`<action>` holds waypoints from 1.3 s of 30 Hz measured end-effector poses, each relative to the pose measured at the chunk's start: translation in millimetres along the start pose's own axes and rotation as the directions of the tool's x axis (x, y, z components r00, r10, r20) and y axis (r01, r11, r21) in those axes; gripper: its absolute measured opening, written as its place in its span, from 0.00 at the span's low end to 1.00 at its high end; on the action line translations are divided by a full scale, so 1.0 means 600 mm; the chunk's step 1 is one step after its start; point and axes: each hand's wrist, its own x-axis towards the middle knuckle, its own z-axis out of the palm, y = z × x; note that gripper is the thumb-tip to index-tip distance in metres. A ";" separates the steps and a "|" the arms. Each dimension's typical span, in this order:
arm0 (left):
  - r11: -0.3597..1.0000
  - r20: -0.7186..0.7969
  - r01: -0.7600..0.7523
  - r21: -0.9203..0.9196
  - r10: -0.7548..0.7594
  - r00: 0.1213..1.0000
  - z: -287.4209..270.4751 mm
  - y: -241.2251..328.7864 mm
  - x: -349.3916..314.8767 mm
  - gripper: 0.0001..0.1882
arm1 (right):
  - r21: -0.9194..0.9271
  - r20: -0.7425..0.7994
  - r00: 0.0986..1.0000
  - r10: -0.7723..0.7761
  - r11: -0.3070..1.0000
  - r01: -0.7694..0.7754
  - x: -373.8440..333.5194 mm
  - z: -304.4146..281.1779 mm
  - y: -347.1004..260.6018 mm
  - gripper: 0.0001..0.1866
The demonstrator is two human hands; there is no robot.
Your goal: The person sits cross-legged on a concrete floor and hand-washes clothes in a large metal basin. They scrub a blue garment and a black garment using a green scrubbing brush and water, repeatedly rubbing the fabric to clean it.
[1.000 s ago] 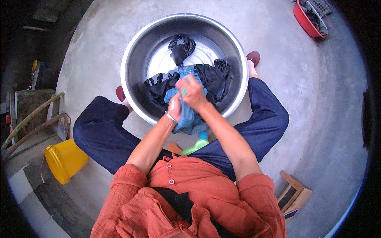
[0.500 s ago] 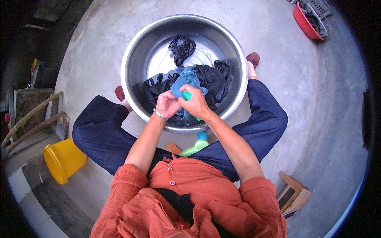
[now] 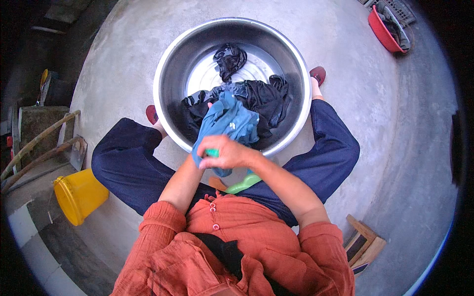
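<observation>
A wet blue garment [image 3: 229, 118] is draped over my left hand [image 3: 210, 105] and wrist, its lower end hanging past the near rim of a big metal basin [image 3: 173, 49]. Only a bit of my left hand's fingers shows at the cloth's upper edge; the rest is covered. Above the left wrist, my right hand [image 3: 227, 152] curls round a small green object [image 3: 212, 153], mostly hidden by the fingers, and rests against the cloth. Dark wet clothes [image 3: 266, 103] lie in the basin's near half, with a separate black bunch [image 3: 230, 60] farther back in shallow water.
The basin stands on a concrete floor [image 3: 365, 98] between my spread legs. A light green item [image 3: 243, 184] lies by my lap. On the left are a tipped yellow bucket [image 3: 81, 195] and curved wooden poles [image 3: 42, 138]; at right, a wooden stool [image 3: 363, 244] and a red tub [image 3: 385, 32].
The blue garment has come up out of the basin toward me and spread over my left hand. My right hand has moved nearer and left with the green object.
</observation>
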 end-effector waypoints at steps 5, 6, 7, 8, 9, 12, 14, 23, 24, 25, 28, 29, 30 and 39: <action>0.924 0.047 0.190 -0.331 -0.185 0.982 -0.043 -0.061 0.026 0.15 | -0.331 -0.743 0.624 -0.243 0.943 -0.027 0.021 -0.089 0.049 0.03; 0.903 0.064 0.200 -0.381 -0.190 0.980 -0.018 -0.063 0.029 0.15 | -0.369 -0.818 0.505 -0.275 0.925 -0.094 0.018 -0.115 0.070 0.03; 0.882 0.047 0.190 -0.431 -0.189 0.981 0.031 -0.064 0.024 0.14 | -0.443 -0.800 0.500 -0.333 0.889 -0.117 0.014 -0.132 0.072 0.03; 0.945 -0.063 0.074 -0.319 -0.100 0.993 0.053 -0.068 0.025 0.13 | -0.516 -0.775 0.497 -0.390 0.845 -0.140 0.011 -0.140 0.069 0.03; 0.945 -0.101 0.052 -0.324 -0.089 0.991 0.063 -0.065 0.026 0.14 | -0.589 -0.722 0.522 -0.454 0.800 -0.120 0.011 -0.132 0.063 0.03; 0.882 0.147 0.063 -0.468 0.008 0.989 0.080 -0.042 0.019 0.13 | -0.592 -0.598 0.629 -0.496 0.803 0.070 0.011 -0.054 0.035 0.04; 0.970 -0.009 -0.023 -0.244 0.021 1.000 0.104 -0.019 0.005 0.13 | -0.600 -0.544 0.658 -0.521 0.790 0.129 0.004 -0.042 0.039 0.06; 0.693 0.063 -0.375 0.616 0.431 0.900 -0.056 -0.100 0.065 0.08 | -0.691 -0.446 0.704 -0.553 0.713 0.122 -0.002 -0.091 0.074 0.11; 0.423 0.235 -0.480 0.769 0.511 0.827 -0.101 -0.110 0.077 0.08 | -0.540 -0.474 0.742 -0.474 0.822 0.180 -0.005 -0.049 0.056 0.12; 0.655 0.158 -0.402 0.640 0.399 0.903 -0.093 -0.107 0.067 0.08 | -0.539 -0.456 0.742 -0.492 0.816 0.210 -0.006 -0.024 0.046 0.12; 0.979 -0.148 -0.099 0.177 0.126 0.981 -0.004 -0.084 0.024 0.10 | -0.583 -0.443 0.720 -0.534 0.782 0.221 -0.006 -0.052 0.059 0.12; 0.992 -0.286 -0.070 0.107 0.099 0.953 0.038 -0.078 0.018 0.13 | -0.627 -0.448 0.709 -0.544 0.757 0.184 -0.001 -0.080 0.079 0.12; 0.987 -0.261 0.052 -0.152 -0.091 0.961 0.049 -0.074 0.026 0.15 | -0.641 -0.491 0.704 -0.513 0.760 0.107 0.007 -0.104 0.081 0.12; 1.000 -0.188 0.002 0.006 -0.001 0.982 0.036 -0.054 0.022 0.16 | -0.619 -0.373 0.739 -0.561 0.744 0.252 -0.003 -0.031 0.051 0.12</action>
